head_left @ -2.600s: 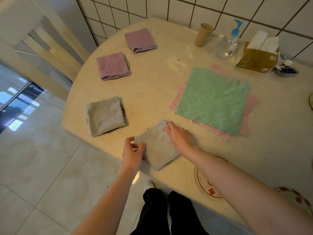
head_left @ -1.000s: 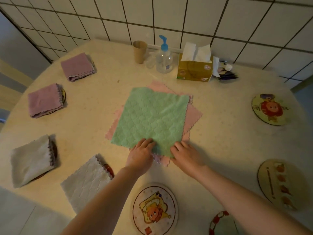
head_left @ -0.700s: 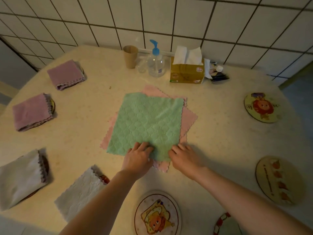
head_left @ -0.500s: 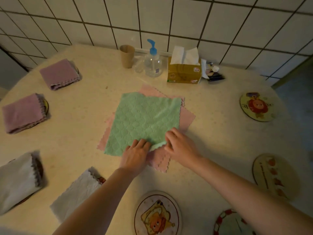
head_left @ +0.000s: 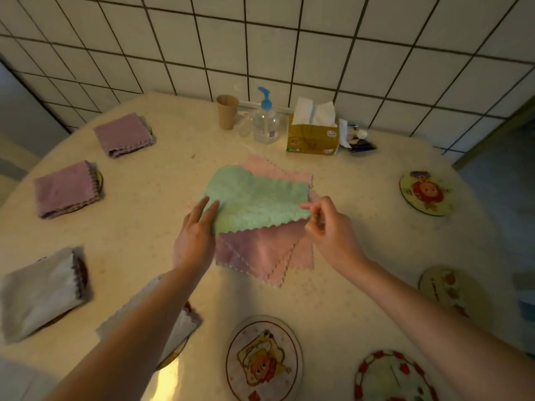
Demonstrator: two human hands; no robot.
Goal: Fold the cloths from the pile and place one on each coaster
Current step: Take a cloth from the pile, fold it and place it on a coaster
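A green cloth [head_left: 254, 202] lies folded in half on top of the pink cloths [head_left: 260, 250] in the middle of the round table. My left hand [head_left: 197, 235] rests flat on its left edge, fingers apart. My right hand [head_left: 327, 227] pinches its right near corner. Two folded purple cloths [head_left: 124, 134] [head_left: 65, 188], a folded grey one [head_left: 40, 293] and a folded white one [head_left: 185, 325] each lie on a coaster along the left side. Bare picture coasters lie at the near edge [head_left: 263, 357] [head_left: 396, 377] and on the right [head_left: 425, 192] [head_left: 445, 290].
At the back by the tiled wall stand a paper cup [head_left: 227, 114], a pump bottle [head_left: 265, 120], a tissue box [head_left: 314, 131] and some small items [head_left: 357, 140]. The table [head_left: 362, 256] edge curves round near my body.
After setting the white folded cloth on its coaster, both hands went to the green cloth's near edge and folded it away over itself. The pink cloths underneath now show.
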